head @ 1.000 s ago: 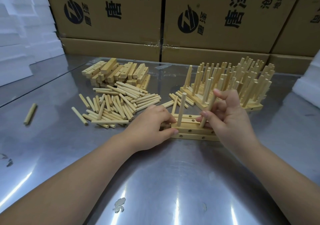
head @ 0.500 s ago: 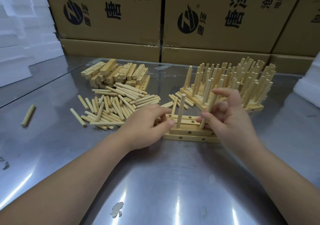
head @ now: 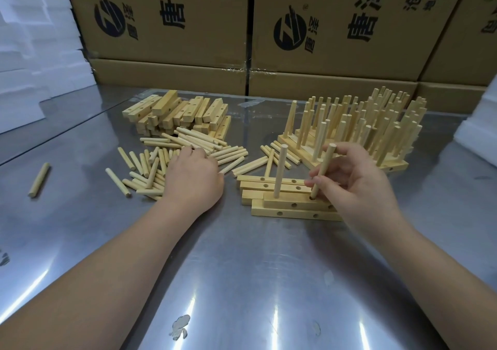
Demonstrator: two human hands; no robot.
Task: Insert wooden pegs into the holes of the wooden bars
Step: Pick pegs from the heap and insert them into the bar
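R grip: your right grip (head: 357, 185) pinches the held peg (head: 323, 170) betw. thumb + fingers, over the right end of the top bar (head: 293, 203).
Held peg: tilted, upper end leaning right; lower tip sits at the right-end hole of the top bar. Can't tell how deep it is.
L grip: your left grip (head: 192, 180) is well left of the top bar, palm down on the loose pegs (head: 149, 166). Fingertips are hidden, so can't tell if it grasps one or is released.
Top bar: lies flat, long side toward you, stacked on the lower bars (head: 291, 214). One side hole shows on its front face.
Upright peg: the upright peg (head: 279, 170) stands in the top bar near its middle, left of the held peg, approx. vertical.
Lower bars: under + just behind the top bar, holes showing on top and front faces.
Loose pegs: scattered flat, left and behind-left of the top bar; a few also lie just behind it.
Spare bars: the spare bars (head: 183, 112) are heaped far behind-left of the top bar, past the loose pegs.
Finished bars: the finished bars (head: 363, 131), packed w/ standing pegs, sit behind-right of the top bar.
Stray peg: the stray peg (head: 39, 179) lies alone, far left of the top bar.
Surface: shiny metal surface (head: 242, 282) carries it all.
Bkgd: cartons (head: 166, 18) w/ printed logos far behind the top bar; foam blocks (head: 32, 53) far behind-left.
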